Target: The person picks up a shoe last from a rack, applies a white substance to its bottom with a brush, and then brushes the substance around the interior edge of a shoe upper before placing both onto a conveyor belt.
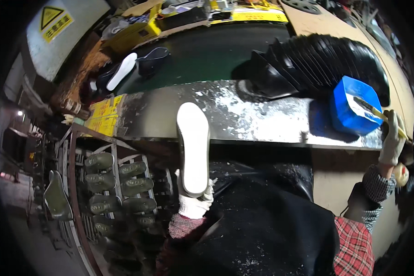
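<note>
My left hand, in a white knitted glove, grips the heel end of a shoe whose flat white underside faces up. Its rounded toe points away from me, over the metal table edge. Far to the right, my gloved right hand is closed around the pale handle of a brush. The brush's dark end dips into a blue square plastic tub holding something white. Just left of the tub, a long row of glossy black curved pieces leans together.
White smears cover the metal ledge. Behind it runs a dark green belt, with a white sole-shaped piece and a dark sole-shaped piece at left. A metal rack holding several olive shoes stands left of me.
</note>
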{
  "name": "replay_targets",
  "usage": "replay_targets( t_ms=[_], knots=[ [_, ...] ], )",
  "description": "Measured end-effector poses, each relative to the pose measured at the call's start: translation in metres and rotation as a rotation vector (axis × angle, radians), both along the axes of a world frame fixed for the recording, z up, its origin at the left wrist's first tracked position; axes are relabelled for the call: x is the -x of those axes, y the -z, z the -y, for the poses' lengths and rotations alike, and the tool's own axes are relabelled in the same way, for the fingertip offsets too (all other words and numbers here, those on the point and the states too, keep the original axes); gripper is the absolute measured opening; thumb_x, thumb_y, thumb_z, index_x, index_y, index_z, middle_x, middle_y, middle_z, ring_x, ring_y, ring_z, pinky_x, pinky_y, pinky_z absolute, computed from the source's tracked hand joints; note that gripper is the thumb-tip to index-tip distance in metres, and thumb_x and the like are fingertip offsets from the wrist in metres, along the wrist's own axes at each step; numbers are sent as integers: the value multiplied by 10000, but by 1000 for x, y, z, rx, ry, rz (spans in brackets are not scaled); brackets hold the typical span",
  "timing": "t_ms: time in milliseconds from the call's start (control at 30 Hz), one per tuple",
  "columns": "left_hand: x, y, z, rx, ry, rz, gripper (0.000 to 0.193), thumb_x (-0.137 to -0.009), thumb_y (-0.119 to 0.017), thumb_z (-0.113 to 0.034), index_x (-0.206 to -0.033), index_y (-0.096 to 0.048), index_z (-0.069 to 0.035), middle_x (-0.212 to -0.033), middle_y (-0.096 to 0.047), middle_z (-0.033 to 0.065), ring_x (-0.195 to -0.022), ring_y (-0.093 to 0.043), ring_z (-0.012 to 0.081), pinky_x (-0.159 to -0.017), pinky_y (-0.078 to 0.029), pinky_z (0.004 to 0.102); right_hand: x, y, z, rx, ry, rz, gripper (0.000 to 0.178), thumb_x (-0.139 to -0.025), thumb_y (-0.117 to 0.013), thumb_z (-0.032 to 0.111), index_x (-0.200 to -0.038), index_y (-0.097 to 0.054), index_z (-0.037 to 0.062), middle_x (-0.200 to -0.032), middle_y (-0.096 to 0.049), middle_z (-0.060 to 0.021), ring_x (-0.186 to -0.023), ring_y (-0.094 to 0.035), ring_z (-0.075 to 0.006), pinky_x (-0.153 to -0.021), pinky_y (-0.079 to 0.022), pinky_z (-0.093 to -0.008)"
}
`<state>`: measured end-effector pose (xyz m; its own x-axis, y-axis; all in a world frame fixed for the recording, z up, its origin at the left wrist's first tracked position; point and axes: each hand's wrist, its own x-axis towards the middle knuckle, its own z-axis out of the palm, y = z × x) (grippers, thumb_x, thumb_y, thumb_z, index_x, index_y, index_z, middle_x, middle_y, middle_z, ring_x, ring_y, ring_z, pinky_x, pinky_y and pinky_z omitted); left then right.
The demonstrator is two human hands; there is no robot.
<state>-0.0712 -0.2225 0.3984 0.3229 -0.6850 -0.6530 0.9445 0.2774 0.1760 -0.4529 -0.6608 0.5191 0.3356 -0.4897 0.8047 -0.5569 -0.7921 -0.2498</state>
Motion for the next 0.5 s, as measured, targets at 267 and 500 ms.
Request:
replay_targets(
  t_ms=[267, 500],
  knots=[
    [-10, 33, -14, 255, 27, -281, 976, -751, -378, -864, -1303, -512, -71, -935, -649, 264, -661, -661, 399, -478, -555, 455, -296, 1, -170, -639, -1112, -214, 285, -911, -643, 211, -1101, -651, -1, -937, -687, -119, -873, -654, -186, -774, -533, -320],
    [-12, 75, -19, 574, 19, -95, 833, -862, -326, -762, -1385, -443, -125, -1048, -640, 247, -648, -653, 417, -475, -546, 481, -374, 44, -144, -1197, -1022, -93, 252, -913, -652, 207, -1030, -671, -16, -814, -701, -104, -734, -651, -136, -682, -527, -262]
  ],
)
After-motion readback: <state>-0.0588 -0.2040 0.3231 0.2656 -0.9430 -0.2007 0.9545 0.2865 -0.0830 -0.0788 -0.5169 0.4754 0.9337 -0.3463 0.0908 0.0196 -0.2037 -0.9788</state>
